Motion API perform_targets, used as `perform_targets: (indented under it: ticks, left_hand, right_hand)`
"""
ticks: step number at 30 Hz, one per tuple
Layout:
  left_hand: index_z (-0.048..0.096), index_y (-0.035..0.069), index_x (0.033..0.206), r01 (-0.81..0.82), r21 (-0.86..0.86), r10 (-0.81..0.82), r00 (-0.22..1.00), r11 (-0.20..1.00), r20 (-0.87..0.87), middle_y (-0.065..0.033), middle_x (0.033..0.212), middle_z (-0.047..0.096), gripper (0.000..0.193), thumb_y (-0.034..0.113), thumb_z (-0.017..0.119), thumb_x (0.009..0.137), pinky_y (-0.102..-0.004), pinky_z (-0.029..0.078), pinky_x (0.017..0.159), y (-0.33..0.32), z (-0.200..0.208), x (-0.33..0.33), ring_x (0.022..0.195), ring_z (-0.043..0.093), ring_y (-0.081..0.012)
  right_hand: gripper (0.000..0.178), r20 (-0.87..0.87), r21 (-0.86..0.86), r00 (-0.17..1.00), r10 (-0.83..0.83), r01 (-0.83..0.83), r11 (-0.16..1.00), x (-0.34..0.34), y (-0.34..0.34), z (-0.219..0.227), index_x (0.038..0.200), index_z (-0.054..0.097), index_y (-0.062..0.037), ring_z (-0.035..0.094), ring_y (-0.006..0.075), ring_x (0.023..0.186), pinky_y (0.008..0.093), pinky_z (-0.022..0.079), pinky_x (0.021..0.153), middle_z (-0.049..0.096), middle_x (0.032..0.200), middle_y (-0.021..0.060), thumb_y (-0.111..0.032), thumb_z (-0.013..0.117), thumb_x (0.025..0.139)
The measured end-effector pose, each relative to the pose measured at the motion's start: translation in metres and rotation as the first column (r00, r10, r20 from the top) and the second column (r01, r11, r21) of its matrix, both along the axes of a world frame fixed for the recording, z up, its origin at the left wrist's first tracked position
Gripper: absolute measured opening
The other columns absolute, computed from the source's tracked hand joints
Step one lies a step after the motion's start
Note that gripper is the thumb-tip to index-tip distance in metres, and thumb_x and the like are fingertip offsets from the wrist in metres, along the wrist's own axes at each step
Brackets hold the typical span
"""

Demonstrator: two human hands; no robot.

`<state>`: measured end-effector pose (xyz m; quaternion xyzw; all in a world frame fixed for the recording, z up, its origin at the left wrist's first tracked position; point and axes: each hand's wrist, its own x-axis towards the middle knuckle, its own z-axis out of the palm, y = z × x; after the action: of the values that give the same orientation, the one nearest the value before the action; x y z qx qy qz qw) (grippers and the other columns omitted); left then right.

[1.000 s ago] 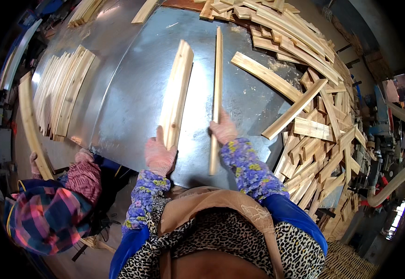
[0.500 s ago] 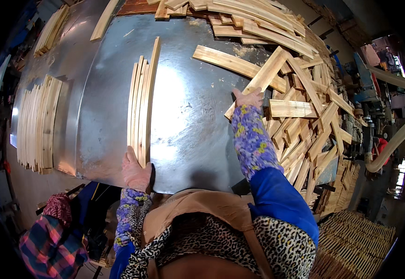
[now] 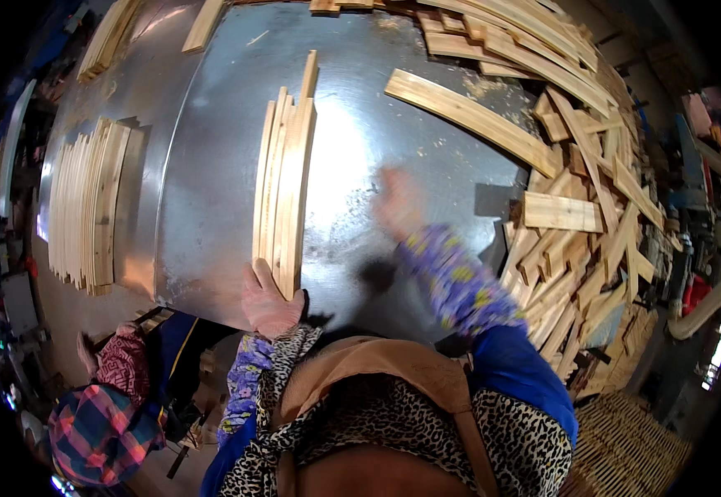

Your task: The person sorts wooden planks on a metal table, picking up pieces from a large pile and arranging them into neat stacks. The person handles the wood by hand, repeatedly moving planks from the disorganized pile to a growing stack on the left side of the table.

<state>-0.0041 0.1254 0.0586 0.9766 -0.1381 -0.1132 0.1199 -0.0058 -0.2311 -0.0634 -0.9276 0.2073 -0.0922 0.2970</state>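
Note:
A bundle of pale wooden slats (image 3: 282, 178) lies lengthwise on the metal tabletop (image 3: 220, 141), one slat reaching farther than the others. My left hand (image 3: 273, 301), in a pinkish glove, grips the near end of this bundle. A slat with a broad face shows along the bundle's right side. My right hand (image 3: 399, 201) is over the tabletop, between the bundle and the heap of boards. Motion smears its fingers, and no board shows in it. Closest on its far right lies a single wooden board (image 3: 476, 120), set slantwise.
A loose heap of boards (image 3: 576, 248) covers the right side, with more boards (image 3: 518, 41) stacked at the far right. On the left stand an upright row of slats (image 3: 83, 207) and other slats (image 3: 108, 37). Another person (image 3: 108, 422) in a checked garment is at the lower left.
My right hand has left the heap and moved left toward the bundle. The slanting board it touched is gone from there, and a broad-faced slat now shows on the bundle. The view has shifted.

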Motion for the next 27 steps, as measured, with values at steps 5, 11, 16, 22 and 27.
perform_targets:
  ticks: [5,11,16,22,27]
  left_hand:
    - [0.040,0.001,0.162,-0.040,-0.016,0.039,0.998,0.999,-0.059,-0.0361,0.162,0.041,0.110,0.035,0.094,0.072,-0.0585,0.049,0.110,-0.011,0.008,0.001,0.135,0.055,-0.0549]
    - [0.037,-0.003,0.163,-0.029,-0.016,0.028,0.999,0.999,-0.047,-0.0377,0.162,0.039,0.109,0.037,0.091,0.077,-0.0589,0.048,0.113,0.004,0.009,-0.007,0.135,0.053,-0.0571]
    - [0.038,-0.006,0.162,0.029,-0.084,-0.026,0.999,0.996,0.035,-0.0403,0.161,0.039,0.117,0.052,0.090,0.075,-0.0612,0.048,0.112,0.013,-0.012,-0.002,0.134,0.053,-0.0591]
    - [0.041,-0.009,0.157,-0.090,0.084,0.084,0.994,0.992,0.070,-0.0400,0.162,0.038,0.127,0.058,0.096,0.065,-0.0600,0.044,0.119,0.008,0.000,-0.004,0.145,0.047,-0.0565]
    - [0.050,0.006,0.146,-0.053,0.131,0.033,0.988,0.990,0.153,-0.0339,0.159,0.042,0.107,0.044,0.103,0.061,-0.0700,0.041,0.114,-0.016,0.009,0.015,0.142,0.046,-0.0531]
  right_hand:
    - [0.073,-0.320,-0.600,0.902,-0.289,0.044,0.799,0.046,-0.255,0.069,0.155,0.052,-0.0221,0.051,0.0403,0.146,0.0570,0.045,0.116,0.056,0.154,0.0208,-0.043,0.073,0.088]
    - [0.053,-0.565,-0.178,0.823,-0.057,-0.054,0.983,0.121,-0.170,0.150,0.146,0.066,-0.0131,0.072,0.0401,0.122,0.0519,0.055,0.111,0.075,0.129,0.0243,-0.041,0.057,0.102]
    - [0.029,-0.477,-0.352,0.814,0.330,-0.522,0.777,0.108,-0.012,0.089,0.127,0.076,-0.0011,0.080,0.0316,0.104,0.0416,0.068,0.087,0.080,0.110,0.0166,-0.019,0.065,0.106]
    - [0.076,-0.284,0.616,0.872,0.398,-0.152,0.773,0.095,0.115,0.098,0.164,0.032,-0.0026,0.065,0.0429,0.127,0.0491,0.053,0.107,0.064,0.141,0.0302,-0.044,0.061,0.108]
    - [0.041,0.321,0.314,0.919,-0.229,0.124,0.941,0.124,-0.164,-0.044,0.131,0.061,-0.0101,0.061,0.0268,0.096,0.0421,0.051,0.074,0.063,0.115,0.0114,-0.026,0.078,0.097]
